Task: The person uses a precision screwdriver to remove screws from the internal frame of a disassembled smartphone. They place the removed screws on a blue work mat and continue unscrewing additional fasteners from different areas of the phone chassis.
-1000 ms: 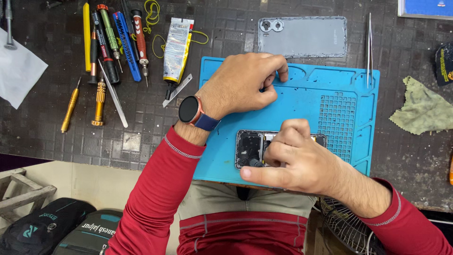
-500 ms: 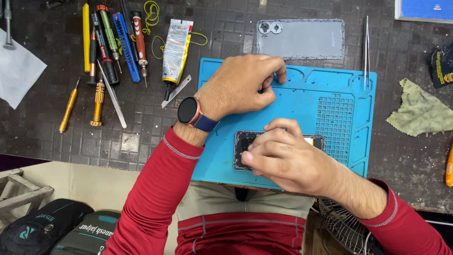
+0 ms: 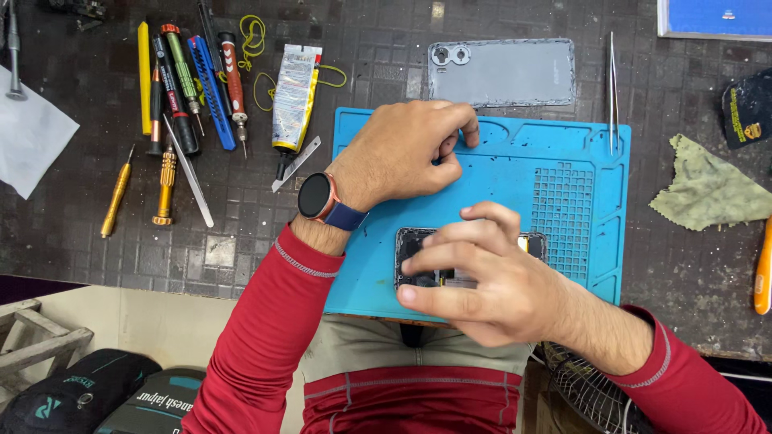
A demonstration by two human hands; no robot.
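**A:** ok so where's everything sitting? Big stuff first: dark tiled worktop (image 3: 96,241), blue mat (image 3: 515,173) center-right of the frame, and the opened phone (image 3: 412,245) lying near the mat's lower edge.

**B:** yep, and the phone's long axis runs left to right across the frame. The right hand (image 3: 482,293) is right on top of it, fingers spread loosely and pressing down, not clenched around anything I can make out. It covers most of the phone.

**A:** and the left hand (image 3: 398,153)?

**B:** up and left of the phone, resting on the mat's upper part, fingers curled in with the tips pinched together. Can't tell if there's something tiny in there. So the right is clearly the nearer one.

**A:** back cover (image 3: 503,72)?

**B:** off the mat, just above its top edge.
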